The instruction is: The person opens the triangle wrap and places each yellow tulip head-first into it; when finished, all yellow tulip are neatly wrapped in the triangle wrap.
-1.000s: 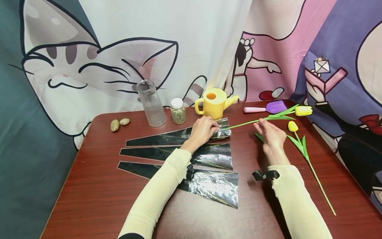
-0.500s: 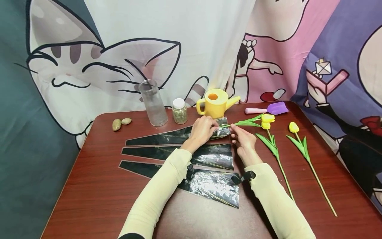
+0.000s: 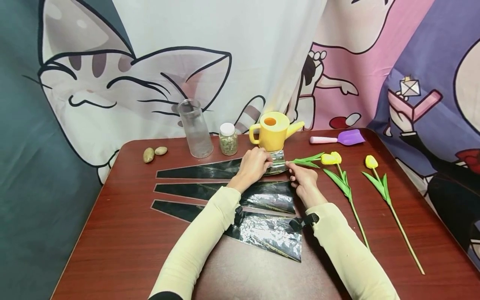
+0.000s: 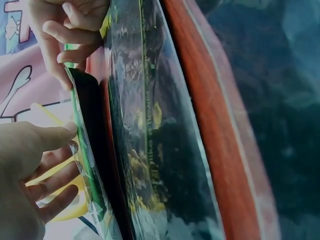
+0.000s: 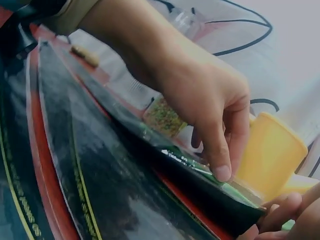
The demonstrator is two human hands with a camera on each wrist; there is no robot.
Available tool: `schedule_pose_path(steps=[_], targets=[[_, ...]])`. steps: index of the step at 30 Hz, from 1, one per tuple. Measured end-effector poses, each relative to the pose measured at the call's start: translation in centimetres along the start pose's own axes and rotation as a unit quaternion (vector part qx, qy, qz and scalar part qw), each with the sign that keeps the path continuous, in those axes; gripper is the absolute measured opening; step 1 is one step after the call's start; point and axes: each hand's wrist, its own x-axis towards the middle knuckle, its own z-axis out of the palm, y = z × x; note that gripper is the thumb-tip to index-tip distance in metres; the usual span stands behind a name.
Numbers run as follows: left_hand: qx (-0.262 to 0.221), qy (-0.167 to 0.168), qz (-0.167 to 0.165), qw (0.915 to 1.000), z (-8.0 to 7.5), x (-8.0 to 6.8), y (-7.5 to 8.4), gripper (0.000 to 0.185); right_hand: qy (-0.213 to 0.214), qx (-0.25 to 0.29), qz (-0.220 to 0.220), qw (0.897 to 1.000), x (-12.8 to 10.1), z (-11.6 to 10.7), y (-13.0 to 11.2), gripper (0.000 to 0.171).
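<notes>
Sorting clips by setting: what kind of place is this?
Probably a home craft corner: a wooden table against cartoon cat curtains, with flower sleeves, artificial tulips and a toy watering can.

- A clear glass vase (image 3: 193,129) stands upright near the table's (image 3: 112,250) far edge, left of centre.
- A small jar with a white lid (image 3: 228,139) stands just beside the vase.
- A yellow watering can (image 3: 273,131) stands at the middle of the far edge, spout toward the right.
- A purple scoop with a pink handle (image 3: 337,138) lies near the far right corner.
- Two pebbles (image 3: 154,153) lie touching near the far left corner.
- A yellow tulip (image 3: 388,200) lies along the right edge.
- A cartoon cat cloth (image 3: 150,62) hangs behind the table.
</notes>
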Motion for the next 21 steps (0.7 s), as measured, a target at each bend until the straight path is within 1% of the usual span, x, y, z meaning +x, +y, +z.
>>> schedule_pose_path(steps=[4, 12, 18, 21], targets=[[0.004, -0.003, -0.002, 1.0, 0.1, 0.0, -0.2, 0.008, -0.008, -0.031, -0.011, 0.999, 0.0, 0.1, 0.1, 0.019], [0.003, -0.003, -0.007, 1.0, 0.2, -0.3, -0.3, 0.008, -0.023, -0.05, -0.034, 0.998, -0.1, 0.1, 0.5, 0.017], [0.001, -0.003, -0.002, 1.0, 0.2, -0.5, -0.3, 0.007, -0.044, -0.047, -0.058, 0.996, -0.5, -1.4, 0.4, 0.009], [0.002, -0.002, -0.002, 1.0, 0.1, -0.5, -0.2, 0.007, -0.057, -0.046, -0.092, 0.993, -0.7, -2.6, -0.7, 0.01]])
